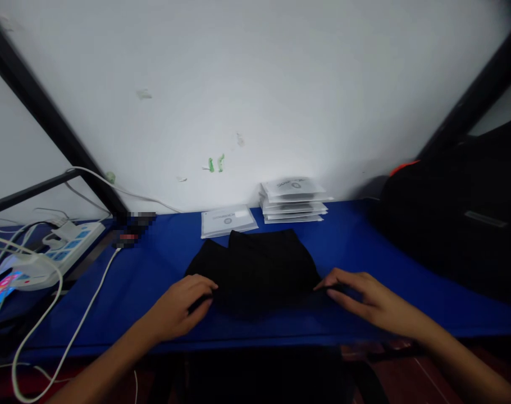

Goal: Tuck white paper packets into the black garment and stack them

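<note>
A black cloth garment (259,266) lies on the blue tabletop (343,241) in front of me. Its upper edge has a notch left of centre, and folds are hard to make out in the dark fabric. My left hand (183,308) pinches its lower left edge between thumb and fingers. At the lower right corner, my right hand (360,297) grips the cloth in the same way. Just behind the garment lies a flat translucent packet (222,223) with a printed logo. Beside that packet rises a stack of similar packets (294,207).
A large black bag or cloth bundle (453,224) fills the right side. On the left are a white power strip (78,244), a lit phone screen (3,292) and a looping white cable (89,311). A white wall (259,90) stands behind, flanked by dark frame bars.
</note>
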`<action>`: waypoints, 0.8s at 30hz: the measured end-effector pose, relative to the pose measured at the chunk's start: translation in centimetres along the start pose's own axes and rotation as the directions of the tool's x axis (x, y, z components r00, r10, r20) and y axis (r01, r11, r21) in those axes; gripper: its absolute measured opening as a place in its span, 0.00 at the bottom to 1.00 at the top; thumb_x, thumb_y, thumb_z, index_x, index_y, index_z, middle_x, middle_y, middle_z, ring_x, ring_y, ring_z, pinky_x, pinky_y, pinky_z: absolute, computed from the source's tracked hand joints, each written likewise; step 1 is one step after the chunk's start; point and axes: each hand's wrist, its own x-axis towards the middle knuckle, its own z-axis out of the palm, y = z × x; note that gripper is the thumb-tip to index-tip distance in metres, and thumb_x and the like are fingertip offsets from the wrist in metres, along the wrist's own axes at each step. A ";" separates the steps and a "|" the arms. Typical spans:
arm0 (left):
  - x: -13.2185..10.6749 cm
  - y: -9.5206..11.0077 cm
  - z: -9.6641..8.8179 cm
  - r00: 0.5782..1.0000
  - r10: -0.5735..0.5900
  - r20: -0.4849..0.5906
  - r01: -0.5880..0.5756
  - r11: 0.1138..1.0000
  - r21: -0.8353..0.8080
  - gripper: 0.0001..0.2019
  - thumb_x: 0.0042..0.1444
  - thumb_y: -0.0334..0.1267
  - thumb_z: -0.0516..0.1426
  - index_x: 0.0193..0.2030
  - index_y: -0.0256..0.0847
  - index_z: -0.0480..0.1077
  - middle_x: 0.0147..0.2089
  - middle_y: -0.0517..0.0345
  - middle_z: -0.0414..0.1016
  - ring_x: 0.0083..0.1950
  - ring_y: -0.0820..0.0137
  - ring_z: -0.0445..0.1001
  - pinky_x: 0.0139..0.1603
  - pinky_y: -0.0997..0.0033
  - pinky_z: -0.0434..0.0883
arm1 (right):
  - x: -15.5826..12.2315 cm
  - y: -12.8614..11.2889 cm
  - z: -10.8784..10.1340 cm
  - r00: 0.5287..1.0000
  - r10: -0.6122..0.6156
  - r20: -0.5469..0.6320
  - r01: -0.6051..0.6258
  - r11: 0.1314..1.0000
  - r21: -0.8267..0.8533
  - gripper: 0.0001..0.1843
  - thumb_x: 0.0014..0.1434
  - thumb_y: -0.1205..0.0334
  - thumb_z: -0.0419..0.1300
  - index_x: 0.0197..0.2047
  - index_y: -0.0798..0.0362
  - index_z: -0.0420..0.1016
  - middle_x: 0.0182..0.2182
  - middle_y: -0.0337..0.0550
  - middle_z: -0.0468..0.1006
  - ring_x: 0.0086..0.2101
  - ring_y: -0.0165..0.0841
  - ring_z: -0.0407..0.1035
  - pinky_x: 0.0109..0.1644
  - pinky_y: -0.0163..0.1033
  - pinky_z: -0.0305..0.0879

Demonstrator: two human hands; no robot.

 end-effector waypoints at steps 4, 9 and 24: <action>3.1 -3.0 0.0 0.969 -0.208 -0.134 0.230 0.958 0.174 0.09 0.64 0.39 0.49 0.39 0.40 0.68 0.38 0.52 0.74 0.40 0.63 0.73 0.43 0.61 0.71 | 2.9 1.3 -1.1 0.995 0.015 -0.099 -0.022 0.998 -0.063 0.16 0.65 0.47 0.50 0.40 0.49 0.70 0.32 0.41 0.77 0.33 0.36 0.72 0.36 0.40 0.68; 8.2 -5.6 0.8 0.972 -0.183 -0.147 0.221 0.926 0.306 0.13 0.60 0.37 0.53 0.51 0.38 0.67 0.49 0.45 0.71 0.50 0.55 0.71 0.50 0.54 0.69 | 8.0 5.2 -1.3 0.981 -0.088 -0.174 0.035 0.956 -0.291 0.18 0.63 0.52 0.52 0.51 0.53 0.68 0.47 0.53 0.76 0.47 0.44 0.71 0.52 0.50 0.67; 12.2 -5.1 2.0 0.983 -0.124 -0.132 0.147 0.972 0.181 0.05 0.55 0.31 0.55 0.39 0.41 0.66 0.39 0.54 0.72 0.43 0.62 0.71 0.47 0.60 0.68 | 12.8 6.1 -1.2 0.972 -0.198 -0.123 0.122 0.882 -0.455 0.05 0.59 0.64 0.55 0.36 0.52 0.72 0.34 0.49 0.72 0.40 0.42 0.67 0.46 0.47 0.66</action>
